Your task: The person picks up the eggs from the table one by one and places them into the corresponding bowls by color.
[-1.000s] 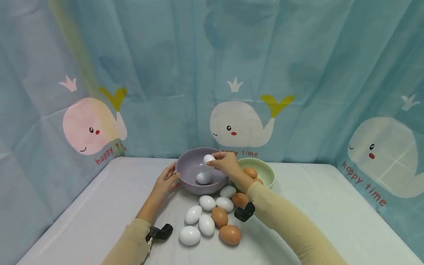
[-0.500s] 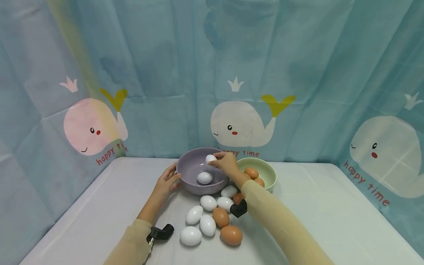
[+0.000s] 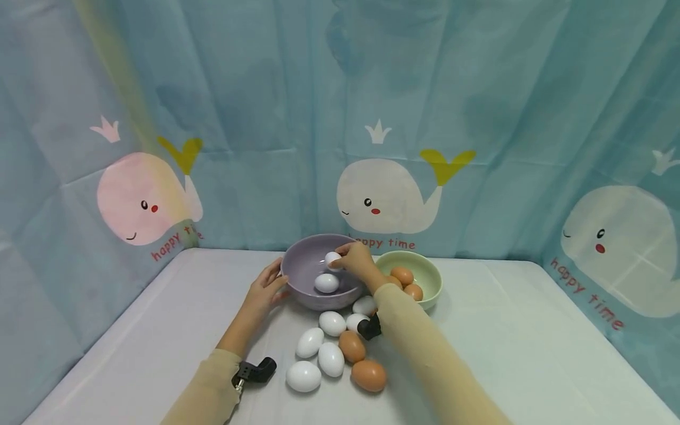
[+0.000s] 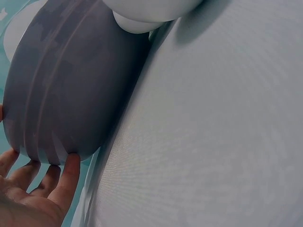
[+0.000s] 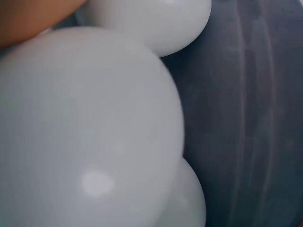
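Note:
In the head view, my right hand (image 3: pixel 360 263) pinches a white egg (image 3: pixel 332 260) between thumb and fingers, low inside the purple bowl (image 3: pixel 303 265). Another white egg (image 3: pixel 326 283) lies in that bowl, just in front of the held one. My left hand (image 3: pixel 262 290) rests on the bowl's left side. In the left wrist view its fingertips touch the outer wall of the purple bowl (image 4: pixel 71 90), fingers mostly straight. The right wrist view shows a white egg (image 5: pixel 90 127) very close up, with the bowl wall (image 5: pixel 255 118) beside it; the right hand is out of that view.
Several white eggs (image 3: pixel 303 376) and brown eggs (image 3: pixel 369 376) lie on the white tablecloth (image 3: pixel 504 342) in front of the purple bowl. A green bowl (image 3: pixel 429 274) with brown eggs (image 3: pixel 402 275) stands to the right, partly behind the right forearm. A whale-print curtain (image 3: pixel 255 118) hangs behind.
My right hand has lowered the white egg further into the purple bowl, and the right forearm has shifted left, showing more of the green bowl. The left hand stays on the bowl.

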The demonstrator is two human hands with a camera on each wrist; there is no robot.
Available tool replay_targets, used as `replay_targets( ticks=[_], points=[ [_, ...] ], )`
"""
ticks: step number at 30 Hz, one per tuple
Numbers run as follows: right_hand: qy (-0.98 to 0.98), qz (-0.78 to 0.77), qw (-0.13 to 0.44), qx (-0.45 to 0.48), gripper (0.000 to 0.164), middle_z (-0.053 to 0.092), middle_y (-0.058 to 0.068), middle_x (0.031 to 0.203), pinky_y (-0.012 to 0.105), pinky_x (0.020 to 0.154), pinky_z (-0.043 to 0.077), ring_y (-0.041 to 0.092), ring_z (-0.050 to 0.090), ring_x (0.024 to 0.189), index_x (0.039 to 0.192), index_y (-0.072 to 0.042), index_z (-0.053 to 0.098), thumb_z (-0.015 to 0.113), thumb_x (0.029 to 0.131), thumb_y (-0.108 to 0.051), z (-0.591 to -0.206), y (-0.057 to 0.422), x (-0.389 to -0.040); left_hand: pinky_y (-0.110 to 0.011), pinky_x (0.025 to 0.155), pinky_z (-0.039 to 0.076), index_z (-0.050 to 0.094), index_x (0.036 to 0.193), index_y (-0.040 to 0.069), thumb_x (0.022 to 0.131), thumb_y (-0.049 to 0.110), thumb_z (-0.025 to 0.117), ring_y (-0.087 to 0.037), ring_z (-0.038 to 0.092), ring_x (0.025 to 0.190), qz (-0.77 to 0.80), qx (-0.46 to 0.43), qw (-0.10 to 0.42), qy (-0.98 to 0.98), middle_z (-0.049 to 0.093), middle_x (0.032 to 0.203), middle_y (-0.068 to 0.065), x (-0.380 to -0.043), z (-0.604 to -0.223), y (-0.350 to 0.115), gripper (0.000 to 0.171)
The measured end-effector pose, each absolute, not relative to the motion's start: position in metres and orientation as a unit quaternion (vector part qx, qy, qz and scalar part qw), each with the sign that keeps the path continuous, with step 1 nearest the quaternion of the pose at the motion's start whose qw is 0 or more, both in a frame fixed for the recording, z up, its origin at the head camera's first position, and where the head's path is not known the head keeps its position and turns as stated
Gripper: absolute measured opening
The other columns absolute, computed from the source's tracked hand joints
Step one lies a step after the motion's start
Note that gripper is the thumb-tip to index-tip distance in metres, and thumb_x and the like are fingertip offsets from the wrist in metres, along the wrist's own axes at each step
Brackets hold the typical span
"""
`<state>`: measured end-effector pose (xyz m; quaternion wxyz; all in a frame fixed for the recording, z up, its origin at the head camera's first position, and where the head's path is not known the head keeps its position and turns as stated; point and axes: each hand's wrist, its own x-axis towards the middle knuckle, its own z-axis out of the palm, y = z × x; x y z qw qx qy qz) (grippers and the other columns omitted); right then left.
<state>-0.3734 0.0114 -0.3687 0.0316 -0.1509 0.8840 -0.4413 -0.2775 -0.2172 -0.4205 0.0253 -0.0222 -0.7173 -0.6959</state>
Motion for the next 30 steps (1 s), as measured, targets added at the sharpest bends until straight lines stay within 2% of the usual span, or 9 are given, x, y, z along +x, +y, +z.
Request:
replay_targets(
  ticks=[11, 18, 24, 27, 30],
  points=[
    [0.909, -0.377, 0.015, -0.176, 0.041, 0.077, 0.009, 0.107, 0.031, 0.088, 0.058, 0.022, 0.070, 0.102, 0.111, -0.004, 0.076, 0.086, 0.075, -0.020, -0.3688, 0.0071, -0.3739, -0.048, 0.114, 0.044, 0.021, 0.159, 0.011, 0.105, 0.015, 0.048, -0.030, 0.024, 0.153, -0.696, -0.022, 0.028, -0.717, 0.019, 0.167, -0.010, -0.2779, -0.4192, -0.2176, 0.061],
    [0.907, -0.376, 0.044, -0.186, 0.032, 0.077, 0.010, 0.102, 0.031, 0.085, 0.058, 0.019, 0.067, 0.093, 0.106, -0.001, 0.076, 0.085, 0.077, -0.014, -0.3681, 0.0042, -0.3705, -0.036, 0.107, 0.051, 0.021, 0.159, 0.012, 0.105, 0.016, 0.050, -0.029, 0.025, 0.153, -0.692, -0.015, 0.026, -0.721, 0.021, 0.167, -0.008, -0.2795, -0.4209, -0.2178, 0.062],
    [0.908, -0.376, 0.065, -0.175, 0.034, 0.076, 0.009, 0.106, 0.030, 0.085, 0.059, 0.017, 0.068, 0.093, 0.109, -0.002, 0.075, 0.084, 0.079, -0.015, -0.3672, 0.0044, -0.3686, -0.046, 0.112, 0.045, 0.020, 0.159, 0.012, 0.105, 0.017, 0.050, -0.030, 0.023, 0.153, -0.694, -0.017, 0.026, -0.719, 0.020, 0.167, -0.009, -0.2798, -0.4218, -0.2179, 0.062],
    [0.909, -0.373, 0.065, -0.176, 0.033, 0.076, 0.008, 0.103, 0.028, 0.081, 0.059, 0.014, 0.066, 0.089, 0.107, -0.002, 0.076, 0.084, 0.079, -0.016, -0.3679, 0.0046, -0.3692, -0.048, 0.113, 0.044, 0.020, 0.159, 0.012, 0.105, 0.016, 0.050, -0.029, 0.023, 0.153, -0.695, -0.020, 0.025, -0.718, 0.019, 0.167, -0.008, -0.2799, -0.4219, -0.2181, 0.062],
    [0.910, -0.365, 0.060, -0.188, 0.021, 0.073, 0.002, 0.083, 0.020, 0.067, 0.052, 0.009, 0.058, 0.073, 0.093, -0.002, 0.077, 0.084, 0.078, -0.015, -0.3694, 0.0036, -0.3715, -0.045, 0.112, 0.046, 0.020, 0.159, 0.012, 0.105, 0.016, 0.049, -0.030, 0.024, 0.153, -0.695, -0.021, 0.026, -0.718, 0.019, 0.167, -0.008, -0.2797, -0.4219, -0.2185, 0.062]
  ],
)
